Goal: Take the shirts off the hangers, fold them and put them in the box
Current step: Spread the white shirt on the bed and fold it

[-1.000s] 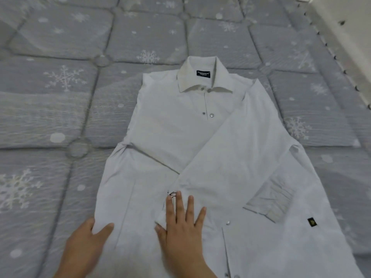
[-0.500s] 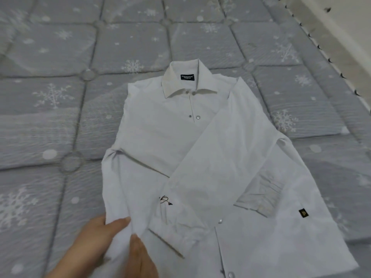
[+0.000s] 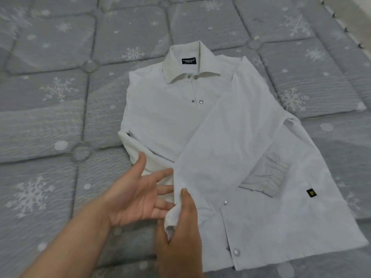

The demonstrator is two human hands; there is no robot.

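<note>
White shirt (image 3: 200, 137) spread front-up on a grey quilted mattress (image 3: 50, 117) printed with snowflakes, roughly mid-surface and reaching toward its near edge, collar (image 3: 190, 67) pointing at the far edge with a black label inside. One sleeve (image 3: 216, 141) folded diagonally across the chest, its cuff end down near the near edge; the other sleeve's cuff (image 3: 267, 177) lying pleated over the shirt's right panel, beside a small black-and-yellow tag (image 3: 310, 193). Snap buttons (image 3: 201, 101) visible along the placket and the lower front. Left hand (image 3: 136, 195) palm-up with fingers straight and spread, tips slid under the turned-over left side of the shirt, nothing clasped. Right hand (image 3: 178, 233) seen from the back, just beside the left, thumb pressed along the folded sleeve's edge and a bunch of white cloth pinched between thumb and the fingers hidden beneath it. Left side of the shirt body lifted and rolled inward, bare mattress showing where it lay. Pale floor strip (image 3: 353, 9) past the mattress's far right corner.
</note>
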